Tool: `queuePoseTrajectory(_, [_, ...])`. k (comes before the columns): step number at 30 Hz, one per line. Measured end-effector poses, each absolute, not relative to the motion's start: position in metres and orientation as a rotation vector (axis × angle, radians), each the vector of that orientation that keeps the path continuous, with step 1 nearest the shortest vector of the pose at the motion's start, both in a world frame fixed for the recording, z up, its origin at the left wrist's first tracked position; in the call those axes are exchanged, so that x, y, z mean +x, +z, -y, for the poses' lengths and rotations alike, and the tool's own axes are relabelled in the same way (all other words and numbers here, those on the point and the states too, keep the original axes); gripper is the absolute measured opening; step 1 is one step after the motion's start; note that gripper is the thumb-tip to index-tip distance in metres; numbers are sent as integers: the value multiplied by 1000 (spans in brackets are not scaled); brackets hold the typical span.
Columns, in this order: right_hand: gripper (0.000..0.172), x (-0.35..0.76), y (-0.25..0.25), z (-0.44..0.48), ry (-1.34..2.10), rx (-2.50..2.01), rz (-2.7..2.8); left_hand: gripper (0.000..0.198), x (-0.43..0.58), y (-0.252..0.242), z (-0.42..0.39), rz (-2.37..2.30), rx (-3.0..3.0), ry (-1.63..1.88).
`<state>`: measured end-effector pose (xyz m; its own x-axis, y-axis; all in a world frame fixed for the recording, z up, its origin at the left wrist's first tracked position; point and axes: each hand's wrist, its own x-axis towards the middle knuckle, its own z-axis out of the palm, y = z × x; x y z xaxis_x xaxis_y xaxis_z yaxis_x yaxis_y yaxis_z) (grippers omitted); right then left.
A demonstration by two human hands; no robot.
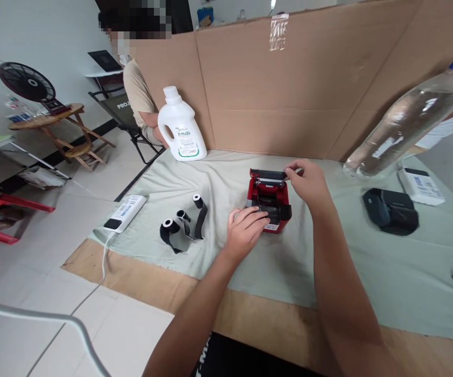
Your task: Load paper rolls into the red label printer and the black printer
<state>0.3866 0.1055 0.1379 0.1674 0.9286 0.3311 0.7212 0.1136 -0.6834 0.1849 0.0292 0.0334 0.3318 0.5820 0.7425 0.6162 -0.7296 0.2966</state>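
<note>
A small red and black device (284,196) stands open on the pale green cloth, its dark lid raised at the back. My right hand (307,183) pinches the right end of that lid between thumb and fingers. Across the front left of the device lies my left hand (246,230), fingers stretched out over a black roller-like part (270,213). Left of my hands, dark ribbon on white-cored rolls (200,217) rests on the cloth. The inside of the device is partly hidden by my left fingers.
A white jug (183,131) stands at the back left against a cardboard panel (265,94). A white power strip (125,212) lies at left. On the right are a large water bottle (407,123), a black device (390,210) and a white box (421,186). A person (138,89) sits behind.
</note>
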Motion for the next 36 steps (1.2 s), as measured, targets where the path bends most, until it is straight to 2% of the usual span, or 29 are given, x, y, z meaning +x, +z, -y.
queuePoseTrajectory(3, [16,395,143,-97,505,-1668,1684,24,181,35,-28,1121,-2498,-1424])
queuePoseTrajectory(8, [12,409,137,-86,843,-1679,1838,25,178,33,-26,1126,-2524,-1387])
queuePoseTrajectory(11, [12,414,128,-85,897,-1693,1804,23,179,31,-27,1044,-2485,-1447])
queuePoseTrajectory(13, [26,416,122,-84,845,-1759,1725,21,179,32,-27,1035,-2471,-1474])
queuePoseTrajectory(16, [60,415,110,-80,903,-1835,1553,22,180,33,-29,1186,-2492,-1480])
queuePoseTrajectory(19, [76,406,87,-72,1104,-1669,1382,47,180,34,-34,1407,-2529,-1473])
queuePoseTrajectory(22, [70,389,57,-66,1080,-1402,1192,57,178,36,-38,1501,-2593,-1444])
queuePoseTrajectory(25, [68,373,38,-64,1026,-1240,1055,49,175,40,-41,1529,-2610,-1420])
queuePoseTrajectory(29, [73,368,36,-67,1033,-1294,1007,39,174,45,-43,1516,-2588,-1387])
queuePoseTrajectory(36, [62,370,22,-69,997,-1141,913,41,174,39,-44,1512,-2584,-1363])
